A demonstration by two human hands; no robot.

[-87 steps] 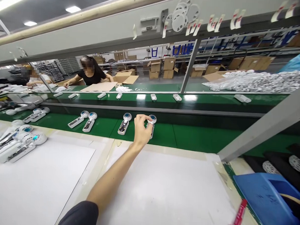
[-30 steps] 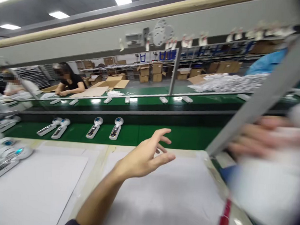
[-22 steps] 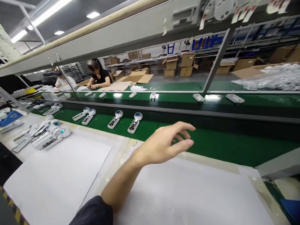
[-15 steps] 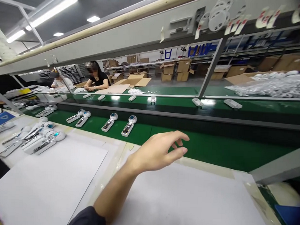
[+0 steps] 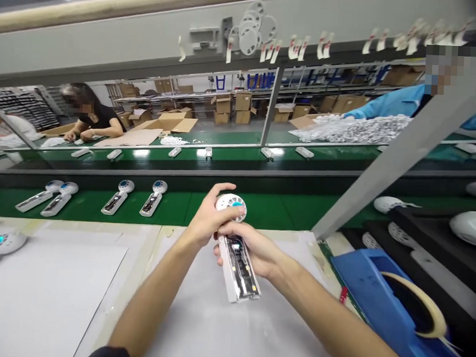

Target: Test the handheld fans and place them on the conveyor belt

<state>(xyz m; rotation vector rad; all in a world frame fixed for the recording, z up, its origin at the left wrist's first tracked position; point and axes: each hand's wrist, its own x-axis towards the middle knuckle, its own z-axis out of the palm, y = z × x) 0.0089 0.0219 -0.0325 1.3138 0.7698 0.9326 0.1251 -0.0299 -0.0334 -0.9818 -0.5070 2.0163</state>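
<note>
Both hands are up close over the white surface [image 5: 59,302]. The left hand [image 5: 208,216] has its fingers curled round the vented round head of a white handheld device [image 5: 238,268], and the right hand [image 5: 251,247] has its fingers closed round the long body, so both are gripping it. The device is off the belt, held in both hands just above the surface, with a circuit board showing along its front and a blue centre in the head. Right of the right forearm is a blue plastic bin [image 5: 360,273], with a roll of beige tape [image 5: 418,299] lying on its dark opening and a small red item [image 5: 343,294] beside the rim; other contents can't be told. Further right, a black tray [image 5: 416,244] holds white dome shells [image 5: 470,228]. Ahead, a green conveyor belt [image 5: 268,211] carries four more devices [image 5: 152,198], head-up in a row. Beyond it, a second belt carries small white parts [image 5: 174,152], a co-worker in black [image 5: 94,119] works, and a heap of white parts [image 5: 350,128] and cardboard boxes [image 5: 243,107] sit further back.
</note>
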